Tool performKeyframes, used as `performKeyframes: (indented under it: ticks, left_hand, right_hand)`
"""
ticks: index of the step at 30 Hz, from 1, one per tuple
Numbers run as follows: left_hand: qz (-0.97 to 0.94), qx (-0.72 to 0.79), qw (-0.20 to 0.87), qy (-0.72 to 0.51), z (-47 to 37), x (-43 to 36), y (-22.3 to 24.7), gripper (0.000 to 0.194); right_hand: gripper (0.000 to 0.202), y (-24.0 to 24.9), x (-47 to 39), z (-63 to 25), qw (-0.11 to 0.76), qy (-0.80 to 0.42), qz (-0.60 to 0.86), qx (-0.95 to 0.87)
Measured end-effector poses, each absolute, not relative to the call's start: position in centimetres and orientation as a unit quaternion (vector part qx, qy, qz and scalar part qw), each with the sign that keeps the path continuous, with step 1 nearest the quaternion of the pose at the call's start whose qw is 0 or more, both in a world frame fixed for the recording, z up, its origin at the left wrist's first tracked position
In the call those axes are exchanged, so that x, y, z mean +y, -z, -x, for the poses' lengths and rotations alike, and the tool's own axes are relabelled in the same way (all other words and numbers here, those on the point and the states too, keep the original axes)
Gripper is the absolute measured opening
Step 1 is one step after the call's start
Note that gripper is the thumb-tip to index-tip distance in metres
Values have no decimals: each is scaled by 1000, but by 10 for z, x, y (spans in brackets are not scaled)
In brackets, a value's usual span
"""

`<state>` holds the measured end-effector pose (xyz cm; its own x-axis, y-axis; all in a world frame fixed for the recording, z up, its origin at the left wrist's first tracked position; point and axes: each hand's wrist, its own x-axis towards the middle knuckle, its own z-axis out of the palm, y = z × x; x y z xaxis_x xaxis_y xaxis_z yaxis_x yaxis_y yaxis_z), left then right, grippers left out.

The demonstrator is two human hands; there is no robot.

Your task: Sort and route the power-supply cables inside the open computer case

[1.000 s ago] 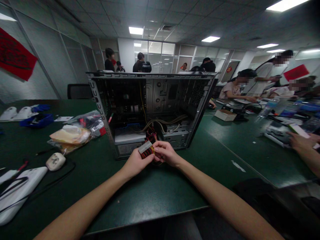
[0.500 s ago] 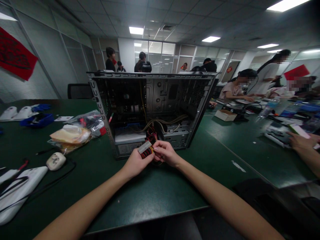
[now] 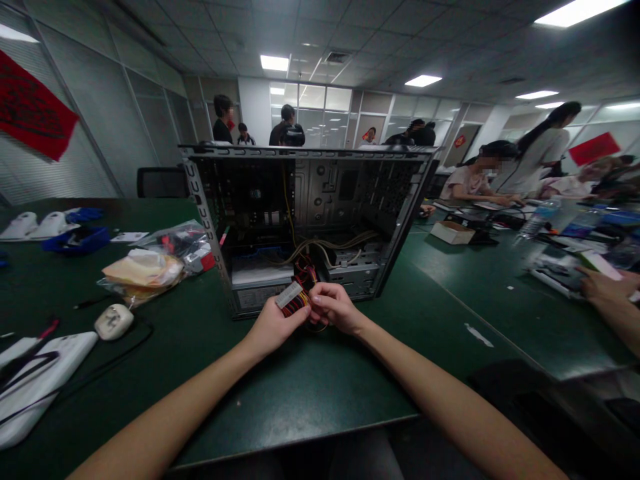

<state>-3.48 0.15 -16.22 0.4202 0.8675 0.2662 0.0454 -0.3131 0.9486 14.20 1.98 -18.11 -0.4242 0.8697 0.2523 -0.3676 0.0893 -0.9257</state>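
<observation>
An open computer case (image 3: 310, 152) stands on the green table (image 3: 300, 413), its inside facing me. In front of its lower edge, my left hand (image 3: 273, 325) is wrapped round a bundle of red, yellow and black cables (image 3: 295, 305) with a pale, flat connector or label on top. My right hand (image 3: 334, 308) is pinched at the right side of this bundle, fingertips touching the wires. More coloured wires run from the bundle up into the case, where beige cables (image 3: 320, 248) cross the lower middle. What lies between the right fingertips is too small to make out.
Plastic bags (image 3: 145, 270), a white adapter (image 3: 114, 322) and a white device (image 3: 45, 380) with black cables lie to the left. A blue tray (image 3: 77, 240) sits farther back. Right: a small box (image 3: 453, 232), bottles, and another person's hand (image 3: 607, 287). People are in the background.
The view has shifted very slightly. My left hand keeps its hold on the cable bundle, while my right fingers have moved a little beside it.
</observation>
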Motion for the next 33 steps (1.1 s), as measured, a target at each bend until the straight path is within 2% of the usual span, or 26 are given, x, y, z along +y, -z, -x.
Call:
performKeyframes:
  ticks: [13,22,25,27,29,33]
  left_hand:
    - [-701,341,482,-399,37,0,164,24]
    - [-686,318,494,-429,33,-1,165,25]
    - [-673,332,499,-434,33,1,165,28]
    - [-664,347,475,-461,34,3,168,31]
    - [-660,347,442,-498,35,5,170,33]
    - [-662,328,400,-542,40,9,169,36]
  right_hand:
    - [33,176,18,-141,468,-601,281,-584]
    - [34,179,19,-141,463,-567,290,-616]
    - [29,177,15,-139,491,-456,307,-676]
    - [22,174,10,-138,519,-306,294,-742]
    - [20,170,4,-137,513,-175,248,-803]
    - [26,162,-6,-131,456,-122,191,-861]
